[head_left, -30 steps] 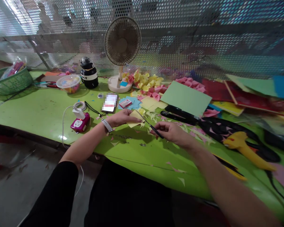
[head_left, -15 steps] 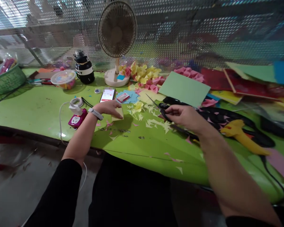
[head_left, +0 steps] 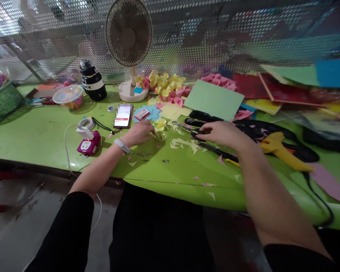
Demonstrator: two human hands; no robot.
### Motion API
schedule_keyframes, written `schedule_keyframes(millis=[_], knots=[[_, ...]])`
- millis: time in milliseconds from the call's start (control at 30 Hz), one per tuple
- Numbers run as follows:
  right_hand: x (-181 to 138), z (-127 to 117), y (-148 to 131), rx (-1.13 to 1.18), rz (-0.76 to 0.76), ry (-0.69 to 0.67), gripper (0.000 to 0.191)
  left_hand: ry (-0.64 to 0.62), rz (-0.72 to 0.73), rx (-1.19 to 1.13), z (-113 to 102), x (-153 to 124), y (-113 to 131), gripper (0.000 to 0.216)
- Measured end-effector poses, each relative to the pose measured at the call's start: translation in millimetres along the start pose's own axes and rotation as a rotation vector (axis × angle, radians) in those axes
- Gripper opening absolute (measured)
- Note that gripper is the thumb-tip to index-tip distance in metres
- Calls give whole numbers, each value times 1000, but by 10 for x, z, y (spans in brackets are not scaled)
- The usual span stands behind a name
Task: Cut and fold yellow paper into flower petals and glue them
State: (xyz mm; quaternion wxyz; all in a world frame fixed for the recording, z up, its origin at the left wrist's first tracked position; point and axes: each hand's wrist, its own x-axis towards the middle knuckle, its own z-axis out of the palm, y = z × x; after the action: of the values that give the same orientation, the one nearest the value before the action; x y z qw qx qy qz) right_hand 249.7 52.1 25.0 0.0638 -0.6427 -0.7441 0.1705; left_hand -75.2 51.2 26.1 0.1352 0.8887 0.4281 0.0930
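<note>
My left hand [head_left: 141, 133], with a white band at the wrist, is closed in a pinch beside the pale yellow scraps [head_left: 184, 143]. A sliver of yellow paper [head_left: 156, 135] shows at its fingertips, seen nearly edge-on. My right hand [head_left: 219, 133] grips the dark handles of a pair of scissors [head_left: 184, 127], low over the table, the blades pointing left. A folded yellow paper flower [head_left: 160, 124] lies just beyond my left fingertips. Blue paper squares [head_left: 155, 113] with a small red-and-white box [head_left: 142, 114] are behind it.
A phone [head_left: 122, 115], a magenta power socket [head_left: 88, 144] with a white cable, a black bottle [head_left: 93, 81] and a fan [head_left: 133, 91] stand left and behind. Folded flowers [head_left: 167, 84] are heaped at the back. A yellow glue gun [head_left: 283, 151] lies right of my right forearm.
My left hand has moved right and turned, so the yellow square now shows only as a sliver. The scissors have come down nearer the table. The whole view has shifted slightly.
</note>
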Motion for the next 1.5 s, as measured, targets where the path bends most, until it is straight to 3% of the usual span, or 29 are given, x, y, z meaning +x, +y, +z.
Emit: schedule_keyframes(millis=[333,467,700,833,867,933,1033,1133,1300,1500], knots=[[75,135,-13,-79,44,114,34,21,-14,-154,8,37,-77,12],[87,96,17,-95,113,178,34,47,10,-356,-27,33,-101,10],[61,-16,31,82,184,-24,20,6,-172,-900,14,59,-119,9],[3,-13,-220,61,69,231,18,41,-236,-1103,-2,54,-86,12],[11,9,-326,49,11,233,20,52,-249,-1121,-11,48,-76,14],[75,68,-558,-12,-92,128,22,81,-266,-1140,-28,37,-58,16],[278,134,-859,-190,-143,26,32,148,-275,-1169,-38,30,-47,15],[513,138,-1029,-360,-132,-101,27,195,-276,-1204,-29,39,-55,11],[685,125,-1095,-432,-102,-141,22,235,-247,-1252,-6,55,-52,8],[604,180,-920,-358,-56,-107,16,239,-261,-1298,25,53,-11,7]])
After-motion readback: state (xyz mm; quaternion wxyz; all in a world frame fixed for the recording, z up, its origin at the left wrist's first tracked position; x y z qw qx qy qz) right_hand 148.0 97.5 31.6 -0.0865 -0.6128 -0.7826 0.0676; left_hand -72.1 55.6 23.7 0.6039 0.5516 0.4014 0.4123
